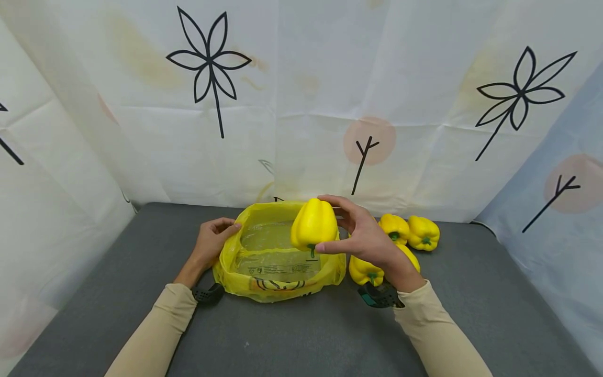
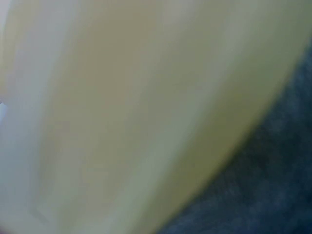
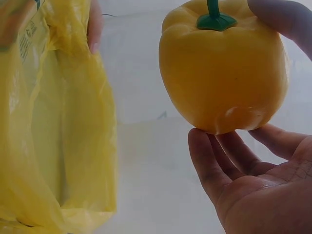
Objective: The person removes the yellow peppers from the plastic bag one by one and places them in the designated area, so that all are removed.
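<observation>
My right hand (image 1: 360, 235) grips a yellow bell pepper (image 1: 314, 225) between thumb and fingers, over the right side of a yellow plastic bag (image 1: 278, 293). The pepper's green stem points down toward me in the head view. In the right wrist view, the thumb lies near the stem end of the pepper (image 3: 224, 73) and the fingertips at its other end. My left hand (image 1: 212, 243) pinches the left rim of the bag, whose mouth is spread wide. No pepper shows inside it. The left wrist view is filled by blurred, pale yellow bag film (image 2: 122, 117).
Several more yellow bell peppers (image 1: 423, 233) lie in a group to the right of the bag, partly behind my right hand and wrist. Everything stands on a dark grey table (image 1: 282, 340). A white patterned cloth (image 1: 301, 104) hangs behind and at both sides.
</observation>
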Tool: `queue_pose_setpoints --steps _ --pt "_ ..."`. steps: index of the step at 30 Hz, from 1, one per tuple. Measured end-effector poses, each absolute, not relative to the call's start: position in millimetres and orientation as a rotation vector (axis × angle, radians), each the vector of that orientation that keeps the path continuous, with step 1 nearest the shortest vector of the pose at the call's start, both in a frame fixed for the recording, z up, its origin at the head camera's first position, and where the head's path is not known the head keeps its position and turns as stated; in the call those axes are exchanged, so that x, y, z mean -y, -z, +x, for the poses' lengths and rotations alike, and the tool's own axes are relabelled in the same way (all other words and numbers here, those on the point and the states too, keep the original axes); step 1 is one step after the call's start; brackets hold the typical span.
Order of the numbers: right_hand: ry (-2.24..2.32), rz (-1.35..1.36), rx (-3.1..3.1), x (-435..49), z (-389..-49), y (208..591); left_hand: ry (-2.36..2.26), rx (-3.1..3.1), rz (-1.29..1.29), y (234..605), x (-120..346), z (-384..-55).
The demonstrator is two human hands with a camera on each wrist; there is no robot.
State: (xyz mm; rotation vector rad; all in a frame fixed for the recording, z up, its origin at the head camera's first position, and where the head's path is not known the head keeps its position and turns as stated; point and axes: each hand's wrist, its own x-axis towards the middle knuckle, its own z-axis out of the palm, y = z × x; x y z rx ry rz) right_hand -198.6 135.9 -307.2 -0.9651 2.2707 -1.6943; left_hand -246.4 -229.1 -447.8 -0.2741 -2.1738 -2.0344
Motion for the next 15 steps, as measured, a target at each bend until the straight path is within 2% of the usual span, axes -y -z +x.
queue_pose_setpoints --steps 15 --pt "1.724 -0.893 -2.248 -153 -197 308 2.048 2.184 -0.264 446 229 -246"
